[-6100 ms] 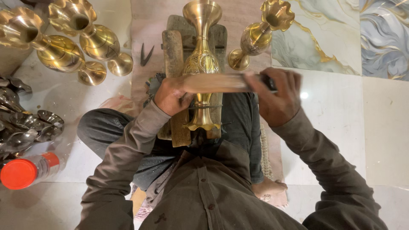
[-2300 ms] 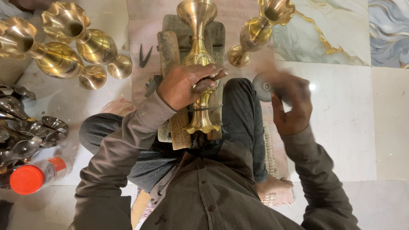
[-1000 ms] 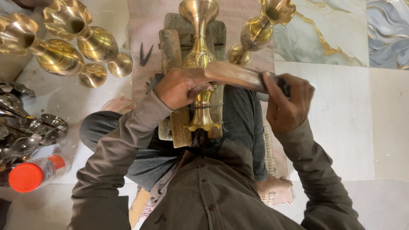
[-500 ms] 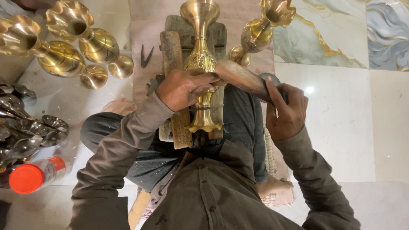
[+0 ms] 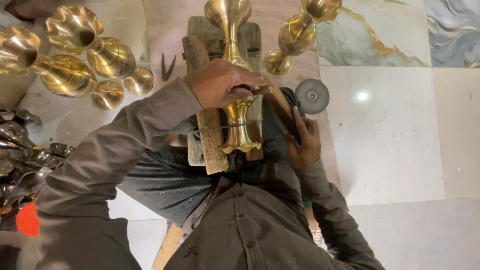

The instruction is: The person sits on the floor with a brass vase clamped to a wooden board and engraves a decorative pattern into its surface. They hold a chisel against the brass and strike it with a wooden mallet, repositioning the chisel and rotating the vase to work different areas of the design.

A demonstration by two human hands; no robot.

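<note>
Brass vase [image 5: 235, 90] lying lengthwise on a wooden block [image 5: 212, 145] over the lap, flared mouth pointing away, foot end toward the body; left hand [image 5: 225, 85] clamped down over its narrow middle, fingers curled around and pinning it to the block; looks like a small dark tool pinched at the fingertips too, but too small to tell for sure; right hand [image 5: 302, 142] wrapped around the handle of a mallet-like tool [image 5: 290, 112], fingers closed on it, round flat head [image 5: 312, 96] out near the floor just right of the vase, not touching the brass.

Further out: thin metal rod [image 5: 225, 126] lying across the vase near the foot; another brass vase [image 5: 300, 32] standing upright just right of the block; two more brass vases [image 5: 75, 55] lying on their sides at the left; small dark pincers [image 5: 167, 67] on the floor between those and the block; pile of darker unpolished pieces [image 5: 22, 160] at far left, red cap [image 5: 27, 220] below them.

Risk-wise, just a guess: round polished body on a flat block, so could roll or skid under a blow if the left grip loosens; off-line swing could dent the brass or catch the left fingers sitting right there; standing vase close enough to get clipped on a wide swing.
</note>
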